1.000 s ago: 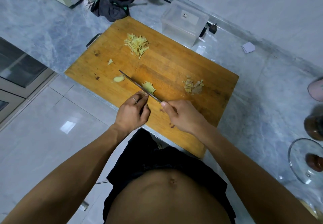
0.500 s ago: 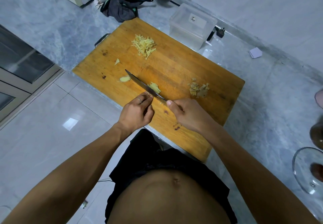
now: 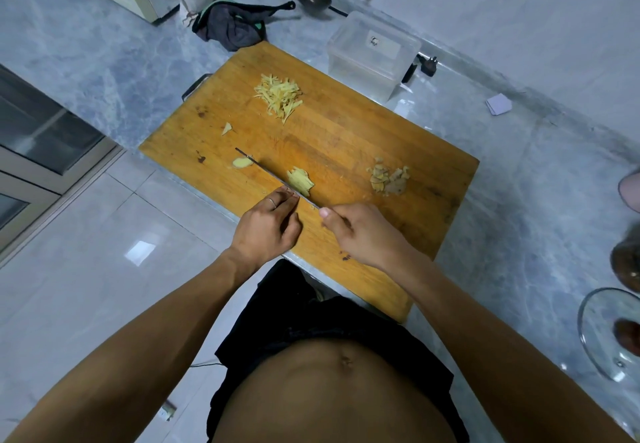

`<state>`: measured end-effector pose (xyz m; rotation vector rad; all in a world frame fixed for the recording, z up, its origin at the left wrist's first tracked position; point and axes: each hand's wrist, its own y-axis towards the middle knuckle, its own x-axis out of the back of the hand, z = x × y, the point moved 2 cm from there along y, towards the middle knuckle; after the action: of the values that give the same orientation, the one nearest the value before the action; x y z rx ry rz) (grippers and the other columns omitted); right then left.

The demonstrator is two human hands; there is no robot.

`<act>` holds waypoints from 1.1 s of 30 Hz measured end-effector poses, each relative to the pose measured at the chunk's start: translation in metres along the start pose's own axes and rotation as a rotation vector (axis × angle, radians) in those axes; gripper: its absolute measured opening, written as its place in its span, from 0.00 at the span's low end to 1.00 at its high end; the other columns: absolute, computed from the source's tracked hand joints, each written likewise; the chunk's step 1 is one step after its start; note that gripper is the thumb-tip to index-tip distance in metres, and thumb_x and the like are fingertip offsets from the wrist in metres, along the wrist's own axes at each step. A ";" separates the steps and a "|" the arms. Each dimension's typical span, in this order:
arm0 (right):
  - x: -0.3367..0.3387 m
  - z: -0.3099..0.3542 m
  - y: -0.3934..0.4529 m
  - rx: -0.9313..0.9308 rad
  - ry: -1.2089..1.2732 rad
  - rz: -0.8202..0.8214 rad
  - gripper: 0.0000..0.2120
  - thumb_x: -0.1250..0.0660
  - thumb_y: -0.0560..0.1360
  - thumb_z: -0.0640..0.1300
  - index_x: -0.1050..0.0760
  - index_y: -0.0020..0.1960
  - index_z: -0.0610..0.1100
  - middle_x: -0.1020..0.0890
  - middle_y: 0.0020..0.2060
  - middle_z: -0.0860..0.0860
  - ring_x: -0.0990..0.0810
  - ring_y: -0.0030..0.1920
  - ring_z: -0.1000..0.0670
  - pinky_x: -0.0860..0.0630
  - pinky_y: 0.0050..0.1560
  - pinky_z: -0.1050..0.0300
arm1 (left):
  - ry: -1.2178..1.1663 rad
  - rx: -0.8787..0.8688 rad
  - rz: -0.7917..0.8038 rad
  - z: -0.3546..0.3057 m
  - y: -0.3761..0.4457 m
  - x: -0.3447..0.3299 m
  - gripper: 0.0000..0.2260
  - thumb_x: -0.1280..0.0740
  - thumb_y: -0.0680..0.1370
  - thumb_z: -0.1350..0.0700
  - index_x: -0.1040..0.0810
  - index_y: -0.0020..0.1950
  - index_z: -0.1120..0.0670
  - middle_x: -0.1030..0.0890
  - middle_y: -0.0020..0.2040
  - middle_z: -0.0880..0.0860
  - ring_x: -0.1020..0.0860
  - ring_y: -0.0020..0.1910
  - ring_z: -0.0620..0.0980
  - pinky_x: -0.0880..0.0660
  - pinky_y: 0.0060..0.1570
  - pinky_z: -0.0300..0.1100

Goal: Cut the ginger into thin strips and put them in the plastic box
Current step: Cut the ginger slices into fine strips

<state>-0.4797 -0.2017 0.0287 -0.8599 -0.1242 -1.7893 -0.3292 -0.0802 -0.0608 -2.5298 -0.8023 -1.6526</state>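
The head view looks down on a wooden cutting board (image 3: 346,138) lying at an angle on a grey marbled desk (image 3: 104,62). The right hand (image 3: 363,235) is curled around the handle of a knife (image 3: 273,176), thumb stretched along it toward the blade, and the blade runs away to the upper left with its edge down on the board. Just on the far side of the blade lies a small stack of ginger slices (image 3: 300,181), touching the steel. The left hand (image 3: 268,228) sits on the near side of the blade with its fingers bent and fingertips close against the knife; whether they pinch any ginger underneath cannot be told. A lone ginger slice (image 3: 241,163) lies by the knife tip, and a small ginger scrap (image 3: 227,128) lies farther up the board. Near the far edge of the board sits a loose heap of ginger strips (image 3: 278,96). Toward the right end of the board is a pile of ginger peelings (image 3: 388,179). The clear plastic box (image 3: 374,55) stands on the desk just beyond the board's far corner, open at the top, with no ginger visible inside. A dark cloth (image 3: 235,23) lies bunched on the desk to the left of the box, and a glass lid (image 3: 609,332) rests at the right edge.
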 end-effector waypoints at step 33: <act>0.018 -0.004 -0.004 -0.039 0.057 0.044 0.25 0.44 0.84 0.55 0.40 0.31 0.48 0.37 0.23 0.55 0.39 0.28 0.49 0.43 0.32 0.54 | -0.072 -0.135 -0.065 0.018 0.010 0.010 0.09 0.28 0.72 0.55 0.14 0.49 0.58 0.15 0.52 0.56 0.16 0.53 0.51 0.17 0.39 0.49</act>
<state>-0.4878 -0.2156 0.0381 -0.8328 -0.0330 -1.7786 -0.3067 -0.0800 -0.0578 -2.6963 -0.8137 -1.6986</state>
